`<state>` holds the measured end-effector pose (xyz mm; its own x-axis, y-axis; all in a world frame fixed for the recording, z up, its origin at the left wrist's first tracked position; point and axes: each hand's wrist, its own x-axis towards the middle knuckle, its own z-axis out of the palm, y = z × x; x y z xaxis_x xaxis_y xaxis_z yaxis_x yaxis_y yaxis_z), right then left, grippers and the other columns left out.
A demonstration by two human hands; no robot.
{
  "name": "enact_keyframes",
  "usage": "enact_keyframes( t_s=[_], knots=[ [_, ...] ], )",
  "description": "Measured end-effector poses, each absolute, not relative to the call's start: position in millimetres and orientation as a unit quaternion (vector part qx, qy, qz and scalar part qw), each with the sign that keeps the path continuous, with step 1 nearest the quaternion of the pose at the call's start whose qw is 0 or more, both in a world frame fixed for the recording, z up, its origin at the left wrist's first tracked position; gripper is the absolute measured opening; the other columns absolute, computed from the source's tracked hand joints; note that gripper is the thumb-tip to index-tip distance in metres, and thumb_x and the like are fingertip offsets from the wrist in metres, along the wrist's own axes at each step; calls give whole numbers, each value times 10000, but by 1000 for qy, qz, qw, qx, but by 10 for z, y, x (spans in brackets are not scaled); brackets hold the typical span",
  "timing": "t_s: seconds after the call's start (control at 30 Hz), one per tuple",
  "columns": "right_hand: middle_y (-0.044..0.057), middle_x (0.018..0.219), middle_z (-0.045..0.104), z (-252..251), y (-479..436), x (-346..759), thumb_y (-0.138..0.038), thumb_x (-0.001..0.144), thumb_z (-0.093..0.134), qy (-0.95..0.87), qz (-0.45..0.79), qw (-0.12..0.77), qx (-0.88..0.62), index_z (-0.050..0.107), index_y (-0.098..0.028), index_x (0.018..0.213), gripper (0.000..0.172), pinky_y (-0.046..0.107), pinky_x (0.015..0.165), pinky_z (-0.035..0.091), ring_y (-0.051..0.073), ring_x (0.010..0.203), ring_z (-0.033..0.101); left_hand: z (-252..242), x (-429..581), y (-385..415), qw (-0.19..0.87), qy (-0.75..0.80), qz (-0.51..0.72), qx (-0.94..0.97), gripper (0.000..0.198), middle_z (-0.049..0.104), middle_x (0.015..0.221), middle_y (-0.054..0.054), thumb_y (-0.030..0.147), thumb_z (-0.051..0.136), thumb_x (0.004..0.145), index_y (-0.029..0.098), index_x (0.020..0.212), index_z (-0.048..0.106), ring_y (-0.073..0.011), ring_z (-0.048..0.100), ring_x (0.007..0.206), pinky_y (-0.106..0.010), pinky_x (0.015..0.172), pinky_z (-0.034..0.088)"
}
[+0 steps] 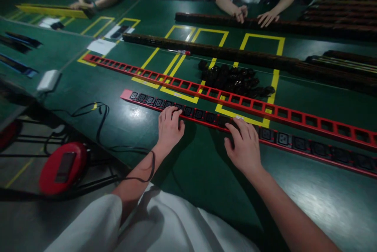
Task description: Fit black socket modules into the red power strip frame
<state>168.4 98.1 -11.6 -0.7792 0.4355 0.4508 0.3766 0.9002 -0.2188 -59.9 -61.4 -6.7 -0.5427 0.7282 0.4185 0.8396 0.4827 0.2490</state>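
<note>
A long red power strip (239, 121) with a row of black sockets (198, 114) lies slantwise across the green table. My left hand (170, 126) rests its fingertips on the sockets left of the middle, fingers stretched and apart, gripping nothing. Farther right, my right hand (244, 142) reaches over the same strip with spread fingers, also open. Its fingers hide part of the socket row. Just behind runs a red frame (232, 97) with a row of square openings. Loose black parts (232, 79) lie in a heap beyond it.
Long dark bars (206, 50) and a red-handled screwdriver (184, 52) lie farther back. Two people work across the table (141, 126). A black cord (101, 122) crosses my left forearm. A red stool (63, 167) with a phone (65, 166) on it stands at lower left.
</note>
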Motion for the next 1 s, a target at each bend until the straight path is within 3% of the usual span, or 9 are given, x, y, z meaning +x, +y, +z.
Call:
enact_keyframes(
  t_s=[0.17, 0.37, 0.5, 0.67, 1.0],
  knots=[
    [189, 1447, 541, -118, 980, 1679, -221, 922, 587, -940, 57, 256, -216, 582, -150, 1328, 412, 564, 1150, 399, 357, 1373, 485, -75, -603, -625, 140, -847, -219, -463, 330, 602, 1313, -129, 165, 568, 888, 181, 1214, 617, -298, 518, 1281, -466, 1081, 433],
    [194, 1440, 545, -100, 979, 1677, -210, 922, 583, -942, 48, 253, -214, 589, -138, 1320, 404, 541, 1152, 383, 343, 1372, 479, -88, -598, -621, 130, -848, -225, -461, 343, 587, 1334, -132, 166, 569, 885, 174, 1225, 606, -297, 456, 1369, -472, 1147, 388],
    [164, 1446, 556, -22, 976, 1662, -200, 939, 563, -949, 36, 209, -234, 617, -177, 1282, 348, 500, 1099, 390, 326, 1340, 502, -86, -596, -619, 124, -850, -223, -461, 356, 581, 1343, -143, 184, 569, 889, 160, 1243, 598, -311, 452, 1373, -486, 1164, 374],
    [146, 1467, 552, 61, 992, 1632, -236, 958, 576, -950, 24, 157, -270, 631, -220, 1244, 292, 568, 1135, 268, 336, 1378, 462, -82, -599, -627, 111, -844, -240, -467, 366, 589, 1327, -153, 192, 579, 876, 172, 1240, 610, -330, 477, 1346, -517, 1146, 380],
    [134, 1346, 628, 130, 1115, 1714, -192, 946, 605, -949, 11, 118, -291, 538, -207, 1381, 441, 506, 1019, 326, 311, 1212, 537, -62, -581, -660, 119, -815, -236, -516, 361, 628, 1314, -147, 212, 560, 907, 164, 1260, 615, -332, 511, 1307, -525, 1125, 394]
  ],
)
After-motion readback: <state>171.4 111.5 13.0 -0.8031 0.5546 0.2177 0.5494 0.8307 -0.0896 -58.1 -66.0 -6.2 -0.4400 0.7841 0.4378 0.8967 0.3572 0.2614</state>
